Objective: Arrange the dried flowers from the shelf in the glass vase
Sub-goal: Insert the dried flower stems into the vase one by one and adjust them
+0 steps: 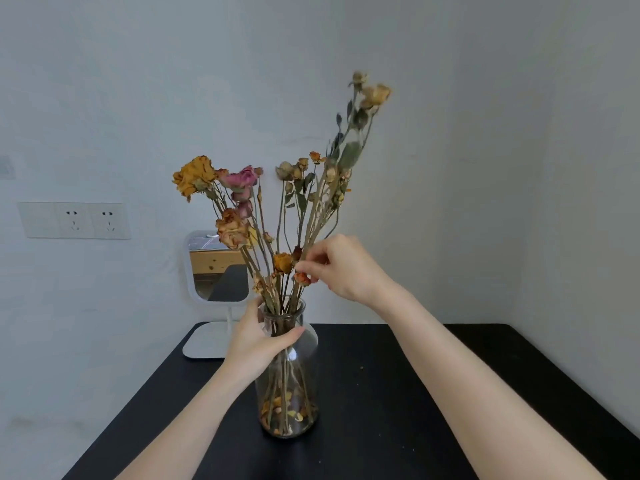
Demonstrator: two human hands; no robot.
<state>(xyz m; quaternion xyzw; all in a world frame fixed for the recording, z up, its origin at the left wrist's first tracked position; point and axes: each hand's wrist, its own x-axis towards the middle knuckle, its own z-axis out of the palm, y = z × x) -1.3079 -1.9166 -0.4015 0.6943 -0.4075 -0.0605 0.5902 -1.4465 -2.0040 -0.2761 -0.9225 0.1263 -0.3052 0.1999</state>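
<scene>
A clear glass vase (294, 386) stands upright on the black table (398, 393), with fallen petals at its bottom. Several dried flowers (242, 188), orange, pink and pale yellow, stand in it with their stems fanned out. My left hand (258, 341) is wrapped around the vase's neck from the left. My right hand (341, 268) is above and right of the rim, its fingertips pinched on the tall dried stems (322, 216) that lean to the right. Those stems end in blurred pale blooms (372, 93) high up.
A small white standing mirror (218, 268) is behind the vase at the table's back left, its base (204, 341) on the tabletop. A wall socket plate (74, 220) is on the left wall. A few crumbs (361, 368) lie on the table right of the vase.
</scene>
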